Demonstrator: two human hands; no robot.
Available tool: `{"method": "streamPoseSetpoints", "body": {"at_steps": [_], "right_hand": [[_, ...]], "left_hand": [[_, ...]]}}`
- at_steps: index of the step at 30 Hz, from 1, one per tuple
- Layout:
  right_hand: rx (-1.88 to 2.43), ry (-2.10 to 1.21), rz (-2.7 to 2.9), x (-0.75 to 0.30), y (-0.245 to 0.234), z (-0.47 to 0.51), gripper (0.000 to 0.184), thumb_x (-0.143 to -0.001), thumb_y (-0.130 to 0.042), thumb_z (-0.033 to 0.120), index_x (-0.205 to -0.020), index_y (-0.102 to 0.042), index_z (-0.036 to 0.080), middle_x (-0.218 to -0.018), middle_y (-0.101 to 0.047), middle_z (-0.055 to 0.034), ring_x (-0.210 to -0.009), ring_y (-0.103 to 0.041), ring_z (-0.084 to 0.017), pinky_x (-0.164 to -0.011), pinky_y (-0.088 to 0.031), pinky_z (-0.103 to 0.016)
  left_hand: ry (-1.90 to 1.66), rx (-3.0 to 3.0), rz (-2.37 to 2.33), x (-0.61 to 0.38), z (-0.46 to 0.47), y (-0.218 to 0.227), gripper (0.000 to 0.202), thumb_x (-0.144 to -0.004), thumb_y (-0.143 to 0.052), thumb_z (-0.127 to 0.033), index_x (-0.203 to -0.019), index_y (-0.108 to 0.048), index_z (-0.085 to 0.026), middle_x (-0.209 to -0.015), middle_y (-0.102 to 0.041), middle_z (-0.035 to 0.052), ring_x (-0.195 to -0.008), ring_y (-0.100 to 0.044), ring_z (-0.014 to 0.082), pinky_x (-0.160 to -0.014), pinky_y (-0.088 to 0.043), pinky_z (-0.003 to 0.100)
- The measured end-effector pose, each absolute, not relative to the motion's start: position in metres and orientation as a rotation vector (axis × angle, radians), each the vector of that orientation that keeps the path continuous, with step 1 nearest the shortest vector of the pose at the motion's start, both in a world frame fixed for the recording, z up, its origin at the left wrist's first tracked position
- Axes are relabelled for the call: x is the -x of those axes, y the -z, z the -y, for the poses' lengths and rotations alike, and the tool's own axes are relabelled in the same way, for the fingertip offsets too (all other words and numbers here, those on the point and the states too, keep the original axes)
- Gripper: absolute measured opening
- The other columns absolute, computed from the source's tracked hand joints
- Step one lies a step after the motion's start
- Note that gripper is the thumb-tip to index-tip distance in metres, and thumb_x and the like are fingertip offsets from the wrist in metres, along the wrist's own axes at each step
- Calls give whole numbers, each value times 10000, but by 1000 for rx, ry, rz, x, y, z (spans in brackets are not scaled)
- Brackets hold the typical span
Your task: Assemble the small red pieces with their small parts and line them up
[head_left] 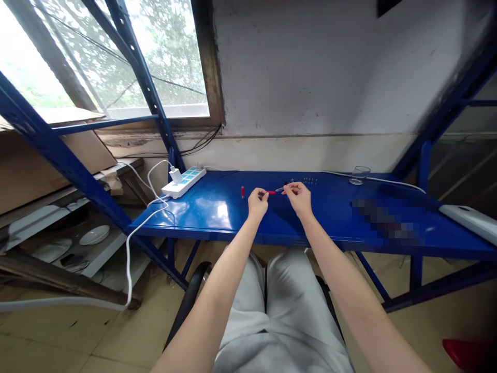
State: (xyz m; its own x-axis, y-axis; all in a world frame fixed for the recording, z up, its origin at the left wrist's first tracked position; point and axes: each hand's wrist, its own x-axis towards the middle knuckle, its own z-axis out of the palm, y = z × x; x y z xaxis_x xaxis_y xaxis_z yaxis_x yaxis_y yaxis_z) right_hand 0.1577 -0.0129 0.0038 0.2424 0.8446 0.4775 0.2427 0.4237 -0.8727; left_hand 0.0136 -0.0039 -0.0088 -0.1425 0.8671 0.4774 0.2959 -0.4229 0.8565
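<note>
Both my hands reach out over a blue metal table [217, 212]. My left hand [257, 202] is closed in a pinch on a small red piece [271, 192] held between the two hands. My right hand [298, 197] is closed on a thin pen-like tool [280, 189] whose tip points toward the red piece. A second small red part [243, 191] stands on the table just left of my left hand. A row of several tiny dark parts [310, 181] lies beyond my right hand.
A white power strip [184, 181] with a plugged charger and cable sits at the table's back left. A clear glass [359, 175] stands back right, a white object [469, 220] at the right edge. Blue shelf posts [58, 155] flank the table.
</note>
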Motion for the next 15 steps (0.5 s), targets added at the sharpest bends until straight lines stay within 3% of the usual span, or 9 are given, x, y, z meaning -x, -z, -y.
{"method": "streamPoseSetpoints", "body": {"at_steps": [7, 15], "right_hand": [[1067, -750, 1249, -159, 0, 15, 369, -670, -622, 527, -772, -514, 190, -706, -670, -53, -670, -612, -155, -604, -452, -276], [992, -904, 1155, -162, 4, 9, 338, -642, -655, 485, -753, -529, 192, -728, -682, -45, -535, -502, -97, -490, -375, -237]], "left_hand": [[-1616, -1551, -1318, -11, -2, 13, 23, -742, -563, -193, -744, -552, -172, -719, -577, 3, -646, -514, 104, -653, -424, 235], [-1588, -1335, -1190, -12, -4, 15, 62, -746, -577, -212, -764, -565, -153, -722, -593, 14, -653, -547, 91, -652, -446, 224]]}}
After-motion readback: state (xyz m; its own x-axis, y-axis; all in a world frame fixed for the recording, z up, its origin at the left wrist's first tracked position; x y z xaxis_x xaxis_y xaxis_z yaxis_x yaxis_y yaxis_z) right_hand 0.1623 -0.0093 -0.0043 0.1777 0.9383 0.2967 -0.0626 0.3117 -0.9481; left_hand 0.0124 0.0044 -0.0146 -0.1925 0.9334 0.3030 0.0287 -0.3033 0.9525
